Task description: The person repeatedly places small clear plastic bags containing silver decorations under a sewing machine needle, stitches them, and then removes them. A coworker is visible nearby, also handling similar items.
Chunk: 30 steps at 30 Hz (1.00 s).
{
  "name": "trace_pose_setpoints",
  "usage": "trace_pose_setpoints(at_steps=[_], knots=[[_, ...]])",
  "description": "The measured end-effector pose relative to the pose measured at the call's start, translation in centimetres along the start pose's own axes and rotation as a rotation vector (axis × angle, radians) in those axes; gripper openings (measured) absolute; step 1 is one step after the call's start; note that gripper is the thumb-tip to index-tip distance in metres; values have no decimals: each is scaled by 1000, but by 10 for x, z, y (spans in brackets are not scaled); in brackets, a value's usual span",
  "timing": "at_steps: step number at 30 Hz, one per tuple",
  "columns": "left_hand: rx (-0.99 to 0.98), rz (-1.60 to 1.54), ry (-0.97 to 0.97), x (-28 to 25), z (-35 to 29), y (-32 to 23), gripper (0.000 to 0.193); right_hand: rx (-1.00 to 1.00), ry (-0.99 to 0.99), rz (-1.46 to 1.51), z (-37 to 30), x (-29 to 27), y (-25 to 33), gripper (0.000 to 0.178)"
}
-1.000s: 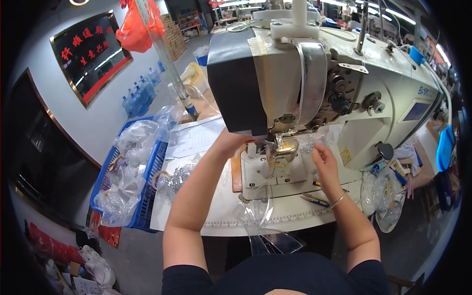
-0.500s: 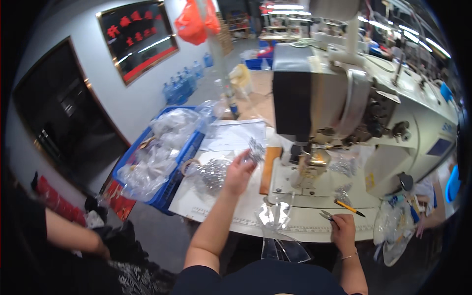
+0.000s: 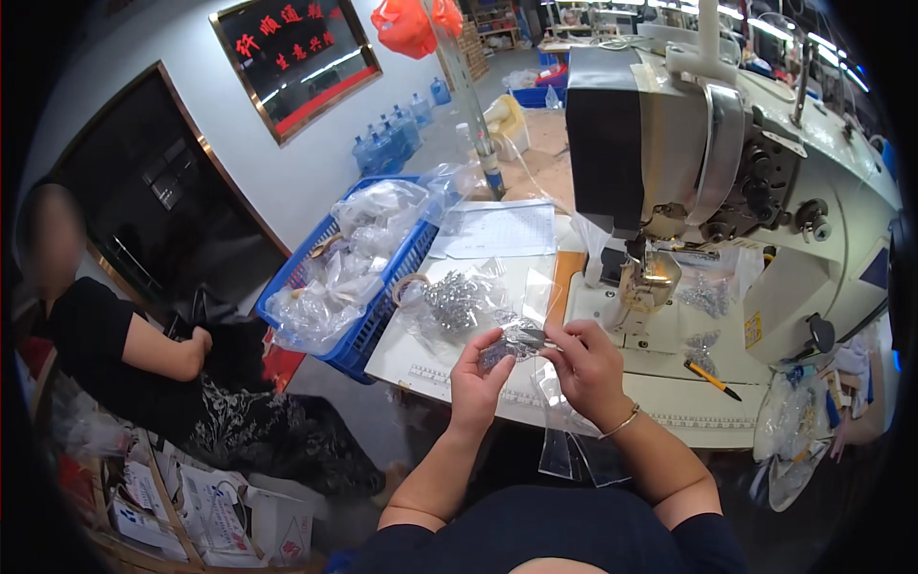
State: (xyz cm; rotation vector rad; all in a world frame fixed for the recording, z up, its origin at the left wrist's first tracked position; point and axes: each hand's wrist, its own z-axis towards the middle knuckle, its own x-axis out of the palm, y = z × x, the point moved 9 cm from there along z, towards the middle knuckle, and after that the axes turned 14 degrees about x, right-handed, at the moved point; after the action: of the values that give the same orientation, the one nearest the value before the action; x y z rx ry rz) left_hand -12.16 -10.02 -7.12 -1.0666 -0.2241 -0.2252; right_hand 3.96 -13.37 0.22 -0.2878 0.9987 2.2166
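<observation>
My left hand (image 3: pixel 478 368) is closed on a small clear plastic bag (image 3: pixel 499 356) of silvery bits, above the machine table's front edge. My right hand (image 3: pixel 588 368) meets it from the right, fingers closed around small metal snips (image 3: pixel 532 339) whose tip lies against the bag. Whether the blades are cutting cannot be made out. Clear plastic strips (image 3: pixel 564 454) hang over the table edge below my hands. Behind my left hand lies a larger clear bag of silvery pieces (image 3: pixel 454 301). The sewing machine (image 3: pixel 660 143) stands just beyond my right hand.
A blue basket (image 3: pixel 368 340) of clear bags stands left of the table. Paper sheets (image 3: pixel 497 228) lie at the back. A yellow-black pen (image 3: pixel 712 380) and small bags (image 3: pixel 703 354) lie right. A seated person (image 3: pixel 115 335) is at far left, above cartons (image 3: pixel 206 512).
My left hand has drawn the small bag closer to me. My right hand has moved left with the snips to meet it. The view has swung, showing more of the seated person.
</observation>
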Motion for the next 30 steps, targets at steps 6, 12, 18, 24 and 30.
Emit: trace_pose_setpoints(at_steps=[6,12,18,24,30], knots=[[117,115,58,-4,-8,-9,38,-15,36,49,-1,11,4,25],[-51,-225,-31,2,-17,-1,43,194,129,309,-6,3,-27,35],[-784,-1104,169,30,-63,20,48,203,380,390,11,-7,-16,37],[-572,-1455,272,36,-57,14,65,967,622,923,-27,39,-73,18],[-116,-585,184,20,-44,33,53,934,354,906,-41,43,-79,11]])
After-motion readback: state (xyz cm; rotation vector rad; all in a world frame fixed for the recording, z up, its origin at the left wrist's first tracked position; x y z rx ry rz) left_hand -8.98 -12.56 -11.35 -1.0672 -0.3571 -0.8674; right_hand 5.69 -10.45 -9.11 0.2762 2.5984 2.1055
